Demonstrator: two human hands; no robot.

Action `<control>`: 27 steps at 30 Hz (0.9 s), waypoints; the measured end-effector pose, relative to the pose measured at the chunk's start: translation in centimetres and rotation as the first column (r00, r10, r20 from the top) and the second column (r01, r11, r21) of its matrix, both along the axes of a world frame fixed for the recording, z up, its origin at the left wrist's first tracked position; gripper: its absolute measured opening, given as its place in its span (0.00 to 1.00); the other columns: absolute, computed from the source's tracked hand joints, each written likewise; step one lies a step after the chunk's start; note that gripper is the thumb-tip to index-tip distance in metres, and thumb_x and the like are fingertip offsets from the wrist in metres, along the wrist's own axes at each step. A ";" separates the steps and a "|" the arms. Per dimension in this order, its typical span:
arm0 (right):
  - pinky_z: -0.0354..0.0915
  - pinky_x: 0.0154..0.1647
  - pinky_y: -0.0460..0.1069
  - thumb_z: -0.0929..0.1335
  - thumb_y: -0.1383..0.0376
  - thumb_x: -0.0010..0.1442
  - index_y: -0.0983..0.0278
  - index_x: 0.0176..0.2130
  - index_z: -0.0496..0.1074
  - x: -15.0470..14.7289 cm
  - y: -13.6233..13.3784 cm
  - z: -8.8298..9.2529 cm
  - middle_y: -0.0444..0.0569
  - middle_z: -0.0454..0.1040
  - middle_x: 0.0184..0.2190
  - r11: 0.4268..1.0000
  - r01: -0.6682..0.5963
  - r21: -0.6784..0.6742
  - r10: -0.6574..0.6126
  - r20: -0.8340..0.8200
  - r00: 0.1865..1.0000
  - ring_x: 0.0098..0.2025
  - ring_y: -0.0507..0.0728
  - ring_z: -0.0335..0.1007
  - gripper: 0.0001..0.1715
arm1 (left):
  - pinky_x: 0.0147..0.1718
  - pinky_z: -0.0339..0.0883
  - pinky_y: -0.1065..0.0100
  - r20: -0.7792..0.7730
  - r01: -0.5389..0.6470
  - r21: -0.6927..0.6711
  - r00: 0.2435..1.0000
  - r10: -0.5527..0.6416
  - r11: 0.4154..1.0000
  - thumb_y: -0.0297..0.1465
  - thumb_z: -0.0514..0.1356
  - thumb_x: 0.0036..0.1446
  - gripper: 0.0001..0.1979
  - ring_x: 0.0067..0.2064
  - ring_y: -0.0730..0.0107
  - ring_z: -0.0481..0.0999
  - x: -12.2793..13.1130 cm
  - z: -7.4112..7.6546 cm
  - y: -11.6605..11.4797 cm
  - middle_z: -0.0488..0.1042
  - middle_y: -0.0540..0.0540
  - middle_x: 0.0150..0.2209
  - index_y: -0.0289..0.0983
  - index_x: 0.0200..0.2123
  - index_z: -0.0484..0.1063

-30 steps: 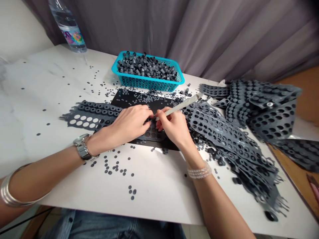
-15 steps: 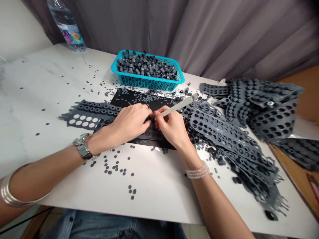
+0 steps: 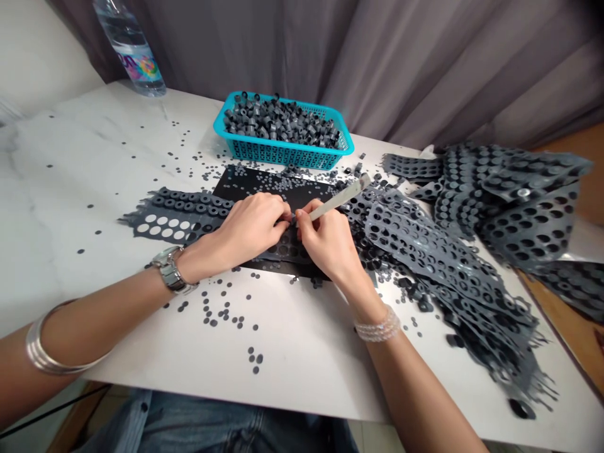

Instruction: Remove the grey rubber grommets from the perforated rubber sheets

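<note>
A grey rubber sheet (image 3: 163,217) with raised rings and round holes lies across a black board (image 3: 236,182). My left hand (image 3: 255,220) rests over it, thumb and fingers pinched together close to the right fingertips; whatever they grip is too small to make out. In my right hand (image 3: 325,236), a slim off-white stick-like tool (image 3: 344,194) is held like a pen. Its shaft slants up to the right, while its working tip is hidden at the fingers. White table shows through the sheet's left holes.
Behind the board stands a turquoise basket (image 3: 283,153) heaped with small grey rubber rings. To the right lie piled perforated rubber sheets (image 3: 425,245). Small dark discs (image 3: 226,313) are scattered over the white table (image 3: 189,358). A water bottle (image 3: 134,60) stands at the back left.
The whole view has shifted slightly. Both hands stay close together over the rubber sheet, and the off-white tool tilts up slightly more.
</note>
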State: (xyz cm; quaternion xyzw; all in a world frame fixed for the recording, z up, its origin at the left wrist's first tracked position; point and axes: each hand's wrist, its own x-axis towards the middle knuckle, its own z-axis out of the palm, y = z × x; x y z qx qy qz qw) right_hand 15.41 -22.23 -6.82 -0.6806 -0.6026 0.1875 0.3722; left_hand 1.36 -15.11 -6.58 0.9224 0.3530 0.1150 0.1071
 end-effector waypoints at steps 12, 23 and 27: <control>0.60 0.29 0.48 0.62 0.60 0.63 0.60 0.26 0.63 0.5 0.1 -0.7 0.43 0.69 0.20 0.999 0.037 0.006 -0.036 -0.146 0.989 0.24 0.54 0.67 0.14 | 0.42 0.68 0.62 0.030 0.031 -0.001 0.999 -0.031 1.000 0.28 0.55 0.58 0.13 0.42 0.60 0.77 -0.3 -0.2 -0.5 0.79 0.43 0.39 0.37 0.41 0.79; 0.56 0.31 0.48 0.61 0.65 0.62 0.59 0.24 0.62 -0.2 0.1 -0.3 0.43 0.68 0.21 0.999 0.039 -0.014 -0.040 -0.060 0.997 0.24 0.54 0.65 0.14 | 0.41 0.68 0.61 -0.016 0.028 0.038 0.999 -0.027 0.999 0.27 0.54 0.59 0.13 0.43 0.58 0.76 -0.1 0.1 -0.9 0.78 0.43 0.38 0.37 0.41 0.78; 0.53 0.30 0.48 0.61 0.65 0.63 0.59 0.25 0.60 -0.7 0.0 -0.4 0.42 0.64 0.20 0.997 0.081 0.020 -0.080 -0.025 0.996 0.23 0.54 0.61 0.14 | 0.43 0.68 0.60 0.011 0.061 0.022 0.998 -0.062 0.998 0.26 0.52 0.60 0.14 0.43 0.59 0.76 -0.1 0.1 -0.6 0.78 0.41 0.38 0.35 0.38 0.78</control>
